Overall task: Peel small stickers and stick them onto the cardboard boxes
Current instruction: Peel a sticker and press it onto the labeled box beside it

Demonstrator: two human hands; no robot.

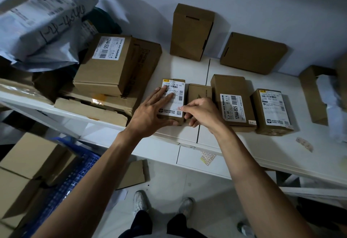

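Observation:
A small cardboard box with a white shipping label [177, 91] lies on the white table [187, 136]. My left hand [150, 112] rests flat on its label, fingers spread, holding it down. My right hand [201, 113] pinches a small round red-and-white sticker [179, 108] against the label's right edge. A plain small box [199, 92] sits just right of it, partly behind my right hand. Further right lie two labelled boxes [233, 104] [272, 112], each with a small sticker at its near corner. A sticker sheet [207, 157] lies near the table's front edge.
Two plain boxes [191, 31] [253, 52] lean against the back wall. Stacked boxes [112, 65] and grey mail bags [41, 23] crowd the left. A strip of sticker backing [305, 144] lies at the right. Cartons [28, 172] and a blue crate [75, 177] stand on the floor.

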